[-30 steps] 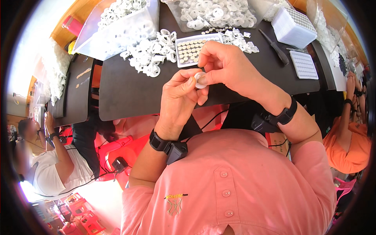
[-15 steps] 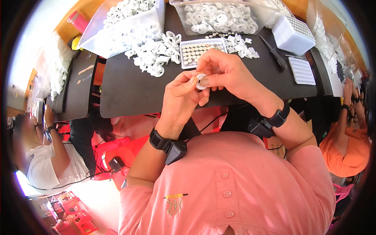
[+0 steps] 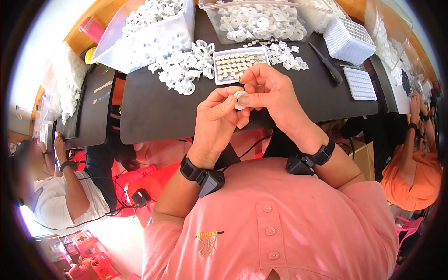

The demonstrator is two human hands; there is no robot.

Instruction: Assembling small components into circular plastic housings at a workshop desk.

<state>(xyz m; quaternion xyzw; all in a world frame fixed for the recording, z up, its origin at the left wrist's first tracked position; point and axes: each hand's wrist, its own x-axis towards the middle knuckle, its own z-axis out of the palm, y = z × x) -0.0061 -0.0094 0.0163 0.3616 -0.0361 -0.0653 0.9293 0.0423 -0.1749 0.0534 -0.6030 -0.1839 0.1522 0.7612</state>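
Head view: the person's left hand (image 3: 218, 114) has its thumb and forefinger closed in a pinch on a white round piece (image 3: 239, 107), which sits right at the fingertips, above the near edge of the dark counter (image 3: 158, 109). From the other side, the right hand (image 3: 274, 95) lays its thumb over the face of that piece; its forefinger arches above, the tip apart from the thumb. Whether these fingers also grip something small, I cannot tell.

Just beyond the fingers stands a white tray (image 3: 227, 82) with rows of beige discs (image 3: 233, 60). To the left of the fingers, past the left hand, lies a heap of white parts (image 3: 179, 70), with a clear bin (image 3: 114, 52) of similar parts behind it. Farther from the fingers, behind the tray, is a second clear bin (image 3: 215, 25). Right of the fingers and farther off are a scatter of small white pieces (image 3: 287, 57), a long dark tool (image 3: 326, 64), a stack of white trays (image 3: 349, 43) and a flat white tray (image 3: 360, 84).
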